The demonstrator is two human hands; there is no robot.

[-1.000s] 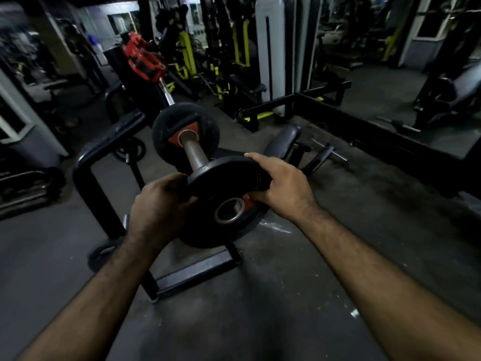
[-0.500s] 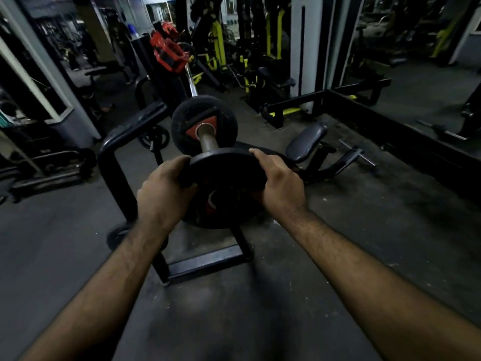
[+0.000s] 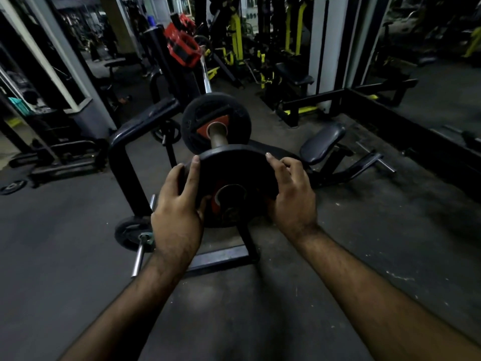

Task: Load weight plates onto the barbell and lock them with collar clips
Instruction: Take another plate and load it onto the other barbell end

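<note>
Head camera looks down at two hands holding a black weight plate (image 3: 234, 175) by its rim. The left hand (image 3: 179, 204) grips the left edge with curled fingers, and the right hand (image 3: 291, 196) grips the right edge the same way. Both hands are about as near as each other, one on each side.

The barbell sleeve (image 3: 217, 138) runs away from the person, its long line pointing up and back. Its near end goes behind the top of the held plate, so I cannot tell if the plate's hole is on the bar yet. Another black plate (image 3: 197, 121) already sits farther along the sleeve. I think the held plate has to slide straight away, along the bar, to meet it.

Red collar clips (image 3: 182, 49) sit far up the bar, well apart from the hands.

Both plates have a red patch near the middle hole. No words or numbers can be read; it is too dark.
</note>
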